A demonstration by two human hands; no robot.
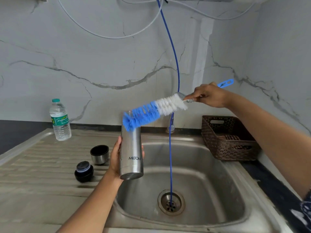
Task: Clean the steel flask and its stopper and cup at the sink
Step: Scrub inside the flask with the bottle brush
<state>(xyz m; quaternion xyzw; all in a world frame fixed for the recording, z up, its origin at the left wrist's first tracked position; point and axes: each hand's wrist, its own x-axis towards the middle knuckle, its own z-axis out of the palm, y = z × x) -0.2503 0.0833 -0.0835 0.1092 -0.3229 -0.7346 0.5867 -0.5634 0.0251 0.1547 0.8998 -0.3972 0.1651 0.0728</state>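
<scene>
The left hand (116, 158) is wrapped around the flask (131, 152), holding it upright over the sink's (235, 190) left rim so drips fall in. The right hand (208, 96) pinches the brush (151, 111) handle, bristle tip at the flask's mouth, probably to scrub inside. The cup (99, 154) and stopper (83, 171) wait on the drainboard (42, 174) near that rim.

flask (131, 153): brushed steel, soft sheen | cup (99, 154): steel outside, dark inside | stopper (83, 171): black glossy plastic | brush (152, 111): blue and white bristles, blue plastic handle | sink (218, 174): dull steel, ribbed drainer | basket (227, 148): brown woven plastic | wall (84, 56): smooth marble-look
</scene>
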